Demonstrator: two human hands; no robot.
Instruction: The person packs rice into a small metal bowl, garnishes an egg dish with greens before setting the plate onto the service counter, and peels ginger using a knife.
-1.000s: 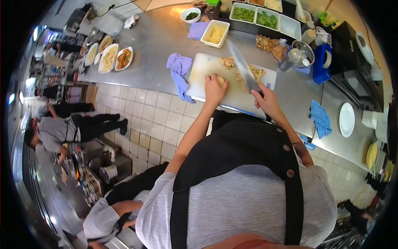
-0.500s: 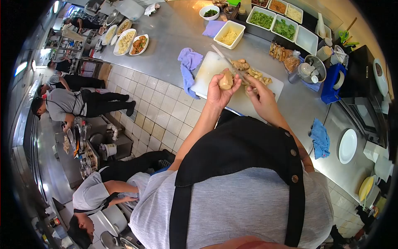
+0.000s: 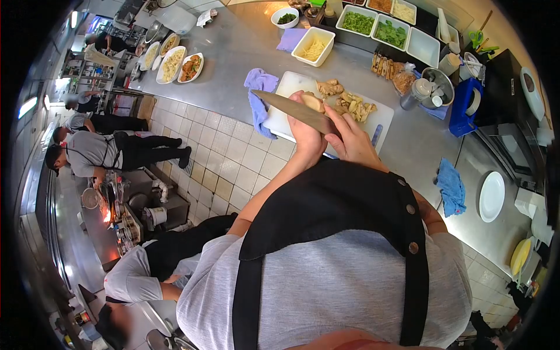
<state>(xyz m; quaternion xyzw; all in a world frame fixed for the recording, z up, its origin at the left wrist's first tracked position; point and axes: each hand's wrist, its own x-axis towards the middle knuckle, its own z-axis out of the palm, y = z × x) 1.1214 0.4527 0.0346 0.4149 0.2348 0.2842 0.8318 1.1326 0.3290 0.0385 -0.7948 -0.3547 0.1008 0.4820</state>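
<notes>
A wide-bladed kitchen knife (image 3: 291, 109) is in my right hand (image 3: 352, 139), its blade lying flat-side up and pointing left. The blade crosses over my left hand (image 3: 307, 139) and hides part of it. Just beyond the blade, a peeled piece of ginger (image 3: 314, 103) sits in the fingers of my left hand. Both hands are over the white cutting board (image 3: 287, 87). Knobbly unpeeled ginger (image 3: 329, 87) lies on the board, with a heap of ginger scraps (image 3: 357, 107) to its right.
A purple cloth (image 3: 256, 96) lies left of the board. Behind are a tub of pale shreds (image 3: 315, 48) and tubs of chopped greens (image 3: 357, 22). A blue cloth (image 3: 451, 188) and white plate (image 3: 492, 196) lie at right. Co-workers (image 3: 93, 153) stand at left, near a stove flame (image 3: 107, 216).
The knife has swung across in front of the ginger, with its blade now turned broadside over my left hand. My right hand has come lower and closer to my left. A flame now shows at the stove.
</notes>
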